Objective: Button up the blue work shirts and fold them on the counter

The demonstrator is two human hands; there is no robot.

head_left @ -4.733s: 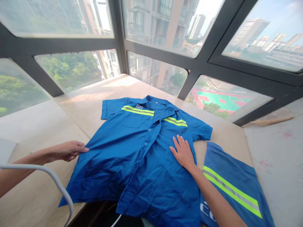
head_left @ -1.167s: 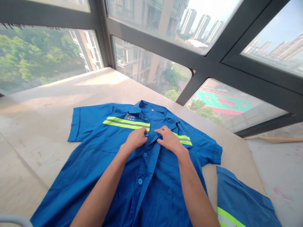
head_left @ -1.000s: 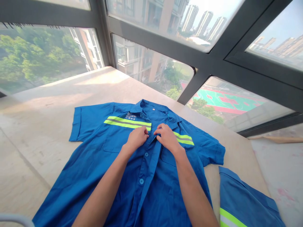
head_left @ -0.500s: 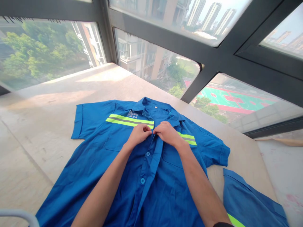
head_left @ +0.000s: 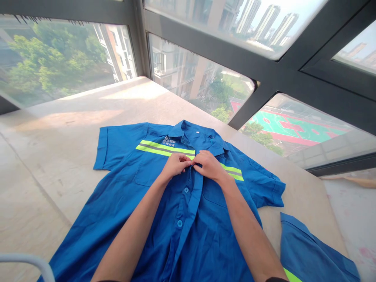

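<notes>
A blue short-sleeved work shirt (head_left: 117, 203) with yellow-green reflective bands lies spread out, front up and collar away from me. My left hand (head_left: 177, 164) pinches the front placket at chest height, just under the reflective band. Right beside it, my right hand (head_left: 208, 165) is closed on the edge of the other front panel. Their fingertips meet over the opening, and whatever is between them is hidden. Below the hands, one button (head_left: 186, 190) and a lower button (head_left: 179, 223) show on the left panel, unfastened, with the right panel's edge lying beside them.
The shirt rests on a pale stone-like ledge (head_left: 38, 156) below grey-framed windows (head_left: 202, 49). Another blue garment (head_left: 314, 250) with a reflective band lies at the lower right. A white curved tube (head_left: 29, 258) enters at the lower left.
The fingertips of both hands have come closer together at the placket. The whole view has shifted slightly, and the shirt lies as before.
</notes>
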